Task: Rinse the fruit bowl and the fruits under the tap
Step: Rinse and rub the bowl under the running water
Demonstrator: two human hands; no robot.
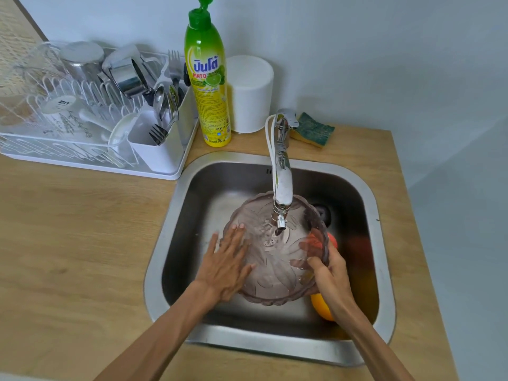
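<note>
A clear, pinkish glass fruit bowl [275,273] is held tilted in the steel sink [368,204], right under the tap [281,188], and water runs into it. My left hand [226,261] lies flat with straight fingers against the bowl's left side. My right hand [328,273] grips the right rim, thumb inside the bowl. An orange [321,307] lies on the sink floor under my right wrist. A reddish fruit [331,239] shows behind the bowl's right edge, mostly hidden.
A white dish rack [90,111] with cups, pots and cutlery stands at the back left. A green-yellow dish soap bottle [209,86], a white canister [251,94] and a sponge [313,129] line the back of the wooden counter [77,229].
</note>
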